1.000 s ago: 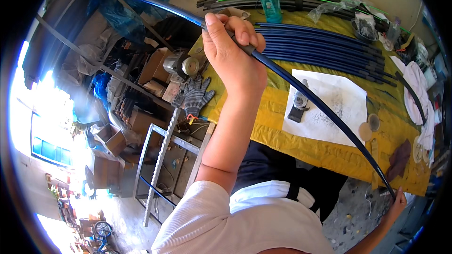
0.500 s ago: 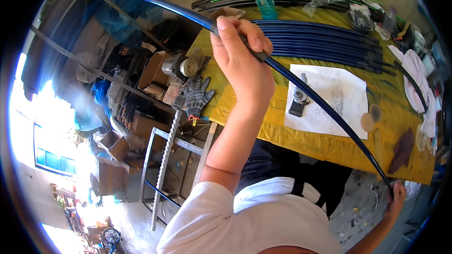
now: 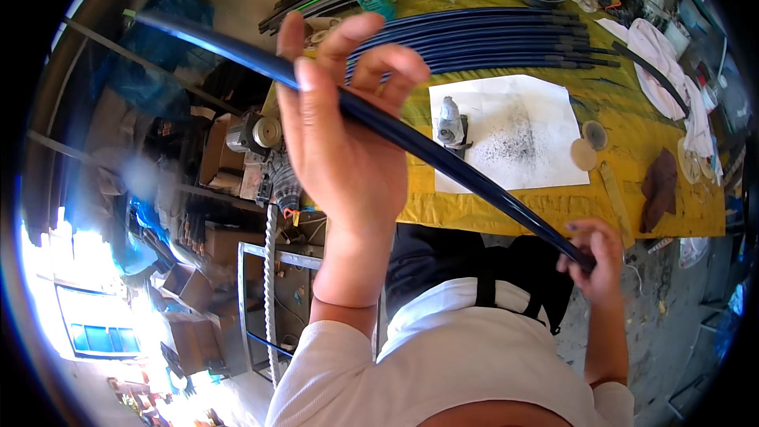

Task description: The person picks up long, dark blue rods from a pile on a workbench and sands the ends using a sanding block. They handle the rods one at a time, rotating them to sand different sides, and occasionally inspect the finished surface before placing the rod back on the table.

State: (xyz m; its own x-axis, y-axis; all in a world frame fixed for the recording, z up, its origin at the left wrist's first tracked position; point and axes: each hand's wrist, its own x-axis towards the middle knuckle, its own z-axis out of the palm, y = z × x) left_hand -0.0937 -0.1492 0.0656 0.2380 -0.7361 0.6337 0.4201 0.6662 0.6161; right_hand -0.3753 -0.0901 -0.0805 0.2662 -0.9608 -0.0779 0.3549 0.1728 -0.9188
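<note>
Head view: my left hand [image 3: 340, 142] is spread wide, the glossy, curved dark-blue rod [image 3: 443, 160] passing behind the thumb and across the palm; my right hand [image 3: 599, 257] curls its fingers around the lower end. The rod slants above the near edge of the worktable [image 3: 628, 138], which is covered in wrinkled yellow sheeting. Toward the far edge, similar smooth rods [image 3: 474, 39] lie side by side. Nearer the front edge, white paper [image 3: 545, 111] speckled with dark grains carries a small metallic tool [image 3: 449, 122]. Crumpled maroon cloth [image 3: 658, 190] lies near the right front corner.
</note>
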